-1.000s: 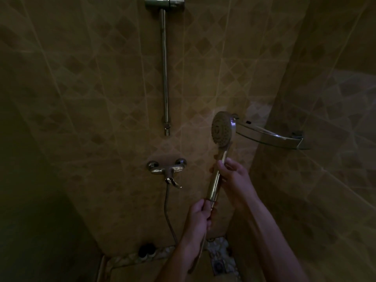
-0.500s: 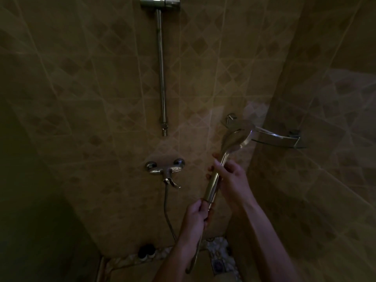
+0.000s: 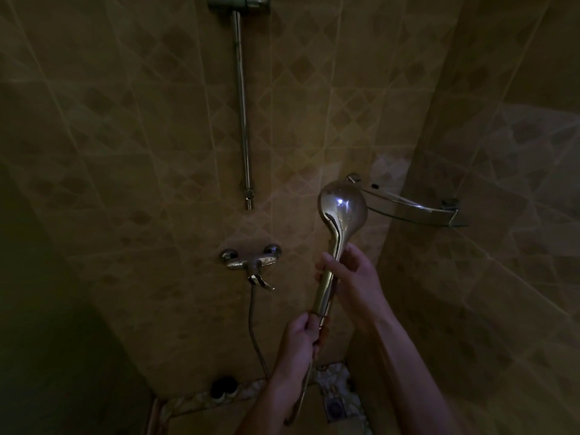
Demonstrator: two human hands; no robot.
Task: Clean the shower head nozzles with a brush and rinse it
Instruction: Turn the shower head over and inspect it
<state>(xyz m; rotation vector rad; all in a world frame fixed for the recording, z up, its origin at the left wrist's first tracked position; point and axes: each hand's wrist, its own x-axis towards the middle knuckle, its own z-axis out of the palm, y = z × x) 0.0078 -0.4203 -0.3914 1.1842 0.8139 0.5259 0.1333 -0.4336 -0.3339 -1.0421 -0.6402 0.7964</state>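
Tiled corner: shower head axis runs up-right, back to camera; right hand grips mid-handle, left hand grips its base.

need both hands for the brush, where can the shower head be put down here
The glass corner shelf, right of the shower head, looks bare. The floor corner is crowded: dark bottles, drain. Both hands, left hand and right hand, grip the handle.
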